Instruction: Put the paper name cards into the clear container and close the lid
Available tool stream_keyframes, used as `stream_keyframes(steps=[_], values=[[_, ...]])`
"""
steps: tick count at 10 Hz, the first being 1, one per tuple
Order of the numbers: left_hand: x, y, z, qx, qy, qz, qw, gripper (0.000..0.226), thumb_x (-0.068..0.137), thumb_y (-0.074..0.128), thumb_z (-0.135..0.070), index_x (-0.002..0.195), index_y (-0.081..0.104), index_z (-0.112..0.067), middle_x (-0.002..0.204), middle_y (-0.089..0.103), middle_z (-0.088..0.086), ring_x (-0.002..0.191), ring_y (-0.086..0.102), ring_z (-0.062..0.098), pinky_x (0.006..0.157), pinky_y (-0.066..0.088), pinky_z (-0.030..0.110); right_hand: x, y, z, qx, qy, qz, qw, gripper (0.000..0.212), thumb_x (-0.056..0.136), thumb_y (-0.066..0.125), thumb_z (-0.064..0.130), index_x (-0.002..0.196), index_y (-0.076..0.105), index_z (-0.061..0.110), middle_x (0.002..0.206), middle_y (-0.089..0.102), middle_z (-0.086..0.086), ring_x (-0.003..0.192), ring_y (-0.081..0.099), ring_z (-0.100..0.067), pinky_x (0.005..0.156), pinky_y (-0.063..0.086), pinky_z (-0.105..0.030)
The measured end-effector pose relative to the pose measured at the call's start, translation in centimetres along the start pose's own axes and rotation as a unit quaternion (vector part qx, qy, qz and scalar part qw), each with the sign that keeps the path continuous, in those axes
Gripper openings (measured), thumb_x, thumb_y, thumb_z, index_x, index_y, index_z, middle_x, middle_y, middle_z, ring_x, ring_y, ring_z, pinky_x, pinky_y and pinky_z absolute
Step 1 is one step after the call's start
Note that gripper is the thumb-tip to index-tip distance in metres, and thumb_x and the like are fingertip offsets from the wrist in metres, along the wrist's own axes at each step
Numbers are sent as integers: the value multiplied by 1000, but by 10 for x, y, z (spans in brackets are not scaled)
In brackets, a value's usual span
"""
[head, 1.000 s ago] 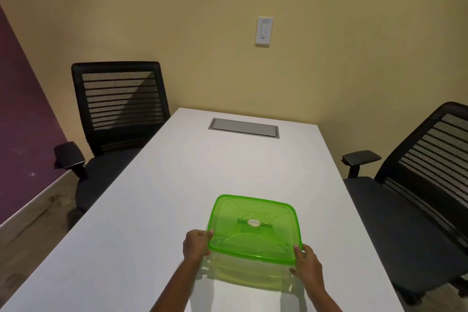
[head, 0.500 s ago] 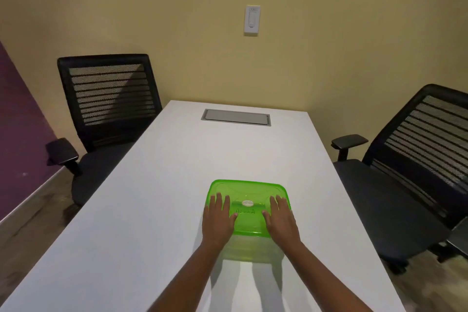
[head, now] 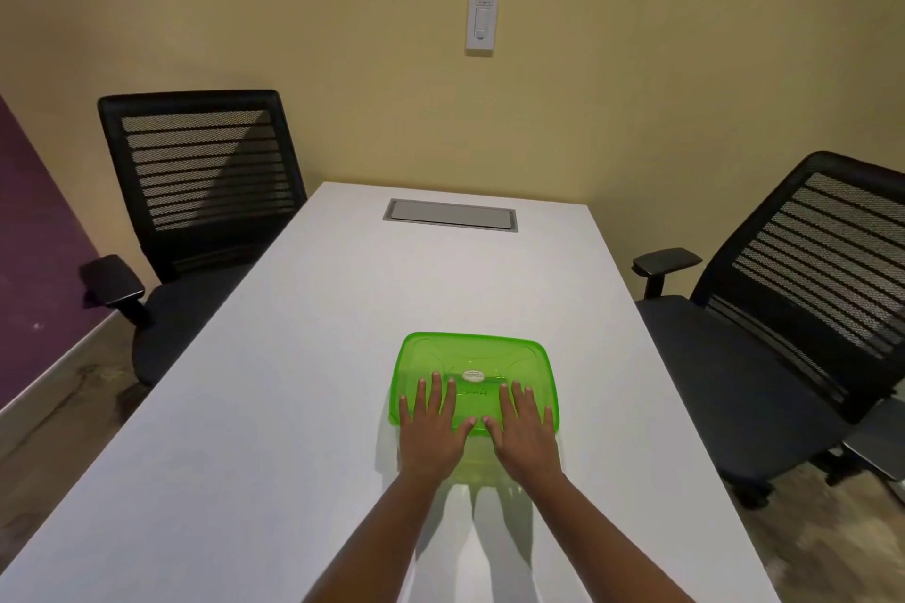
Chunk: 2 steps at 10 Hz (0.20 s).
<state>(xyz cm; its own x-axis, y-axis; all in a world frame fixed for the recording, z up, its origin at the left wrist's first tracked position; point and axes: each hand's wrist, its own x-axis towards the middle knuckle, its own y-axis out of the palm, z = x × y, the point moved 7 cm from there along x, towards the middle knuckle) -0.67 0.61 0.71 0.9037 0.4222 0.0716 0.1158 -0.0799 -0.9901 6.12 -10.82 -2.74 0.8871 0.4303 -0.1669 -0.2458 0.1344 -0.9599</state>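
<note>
A clear container (head: 472, 468) stands on the white table (head: 294, 406) near its front middle, with a translucent green lid (head: 472, 360) lying flat on top of it. My left hand (head: 433, 428) rests palm down on the lid's near left part, fingers spread. My right hand (head: 524, 431) lies palm down on the near right part, fingers spread too. Both thumbs almost meet at the lid's near edge. A small white sticker sits at the lid's centre. Handwriting on paper shows faintly through the lid; the name cards themselves I cannot make out.
A grey cable hatch (head: 450, 215) is set into the table's far end. A black mesh chair (head: 196, 211) stands at the left, another (head: 793, 318) at the right. A wall switch (head: 481, 24) hangs on the yellow wall behind.
A second ago both hands held the lid by its near corners, tilted over the container. Now the lid lies flat and both palms are spread on top of it.
</note>
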Motion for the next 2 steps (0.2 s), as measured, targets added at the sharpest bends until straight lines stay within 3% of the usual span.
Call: stream_keyframes(steps=[1,2], values=[[-2,-4,0,13,4,-48,999,84,94,-16,-44,109,65,-31,154,19,15,117,62,18,88,54,34,-4,-2,1,10,-1,13,1000,63,98,26,45,150,9,16,161,2,-8,149,1,-22,120,6,-46],[8,-6,2,-7,15,-85,996,80,94,-8,-49,137,47,-11,155,18,17,142,31,25,118,23,38,-1,-18,-4,29,7,5,1000,64,97,29,47,150,10,17,161,4,-8,149,3,-21,119,9,-46]])
